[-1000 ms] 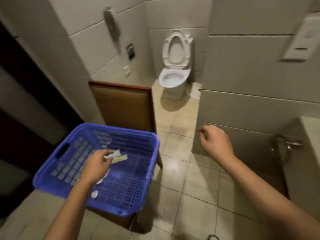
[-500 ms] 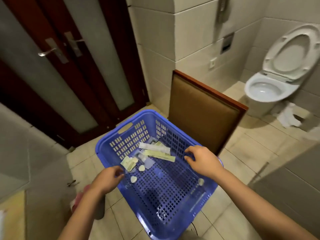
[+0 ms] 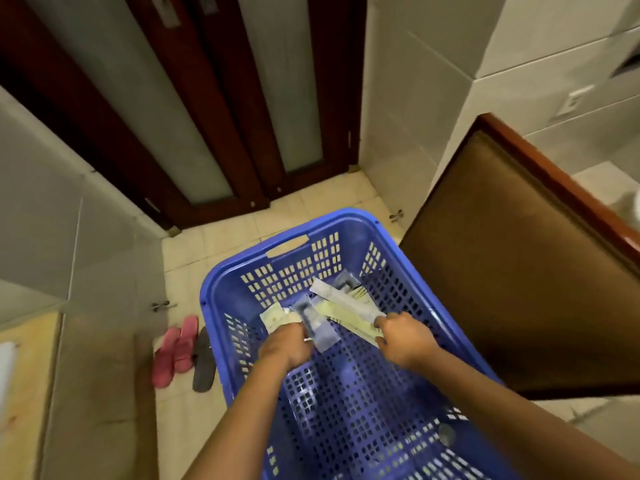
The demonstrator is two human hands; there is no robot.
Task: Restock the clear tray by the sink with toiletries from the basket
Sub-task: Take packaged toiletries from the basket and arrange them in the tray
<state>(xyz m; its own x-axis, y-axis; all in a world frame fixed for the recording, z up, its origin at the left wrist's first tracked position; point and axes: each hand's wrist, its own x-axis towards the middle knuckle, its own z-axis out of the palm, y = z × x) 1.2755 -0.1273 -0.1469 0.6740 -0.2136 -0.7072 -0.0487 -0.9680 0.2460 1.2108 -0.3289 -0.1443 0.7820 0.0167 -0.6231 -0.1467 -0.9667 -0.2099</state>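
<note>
Grey panel [image 3: 52,209]: it fills the left edge, from the floor up.
Slippers: a pink pair [image 3: 173,351] and one grey slipper [image 3: 204,368] lie on the floor [image 3: 221,244], just beside the basket's left wall.
Door [image 3: 225,116]: dark wood with frosted glass strips, beyond the far end of the basket and apart from it.
Left hand [image 3: 284,346]: inside the basket, its back is up and its fingers are bent down onto the packets. The tips are hidden, so I cannot tell if they grip.
Small pale packet [image 3: 275,317]: flat on the basket floor, partly under the left hand.
Clear packet [image 3: 317,323]: it has a dark thing inside, blurred. It lies between the two hands and touches the left one.
Basket [image 3: 349,233]: blue, with holes in its walls. All toiletries lie at its far end, and both forearms cross over its near part.
Long pale packet [image 3: 349,315]: it lies slanted across other packets, with its near end in the right hand.
Right hand [image 3: 405,339]: its fingers [image 3: 381,322] are curled and pinch the near end of the long pale packet.
Tiled wall [image 3: 415,98]: a pale corner, right of the door.
Chair back [image 3: 519,271]: brown with a red-brown edge, it stands close along the right side of the basket.
</note>
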